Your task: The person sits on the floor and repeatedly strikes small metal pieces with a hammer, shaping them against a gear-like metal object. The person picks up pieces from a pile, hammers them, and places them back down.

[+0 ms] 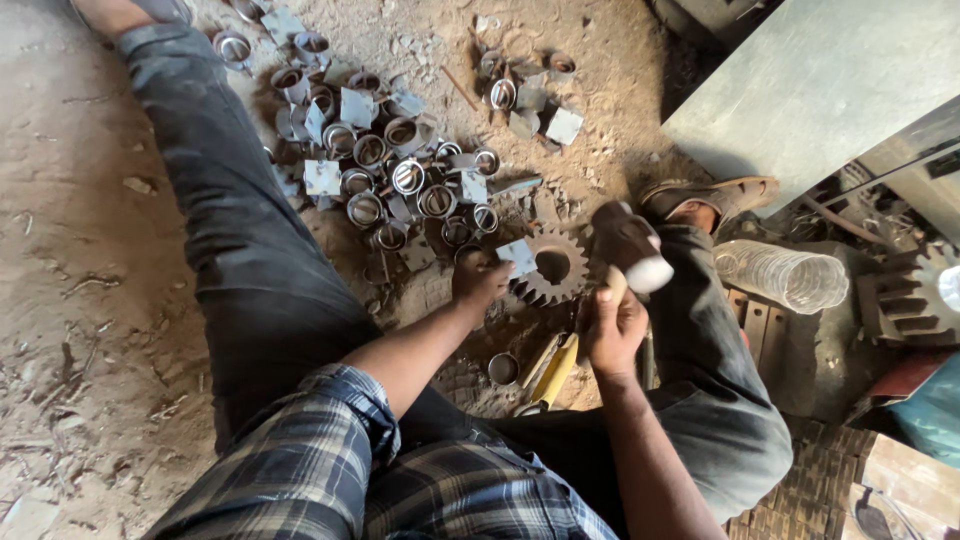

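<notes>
Your left hand (478,280) pinches a square metal plate (518,256) flat against the gear wheel (552,266) at frame centre, steadying it. Your right hand (614,325) is closed around a raised hammer (628,245), poised just right of the gear.

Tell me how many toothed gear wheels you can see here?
2. One gear wheel lies flat on the dirt floor, just in front of the left hand. A second, darker gear sits at the right edge, partly cut off. Others may be hidden among the clutter.
</notes>
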